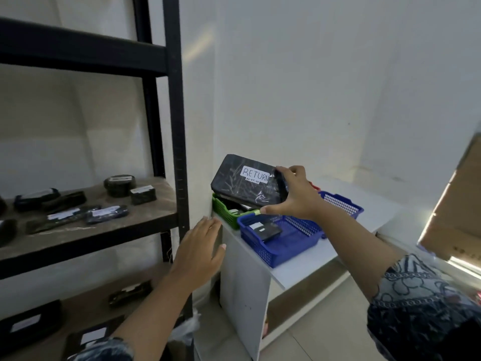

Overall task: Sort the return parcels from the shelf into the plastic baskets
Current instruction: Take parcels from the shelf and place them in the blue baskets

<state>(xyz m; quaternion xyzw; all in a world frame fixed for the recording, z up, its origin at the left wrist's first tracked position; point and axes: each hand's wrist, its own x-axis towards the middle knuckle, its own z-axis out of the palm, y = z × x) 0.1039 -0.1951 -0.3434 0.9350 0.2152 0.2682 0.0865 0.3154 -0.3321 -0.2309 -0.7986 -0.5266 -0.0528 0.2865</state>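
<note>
The black shelf post [177, 126] at frame centre divides the shelf [153, 204] from the white cabinet top [377, 212]. A held return parcel [242, 183] covers the green basket [223, 211]; the blue basket [263, 252] beside it lies open from above.

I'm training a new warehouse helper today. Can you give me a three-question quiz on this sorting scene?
1. True or false: the right-hand grip holds the black parcel labelled RETURN.
2. The parcel is held above: A) the green basket B) the shelf board C) the floor.
3. Fill in: the left-hand grip holds ____.
Key: 1 true; 2 A; 3 nothing.
</note>
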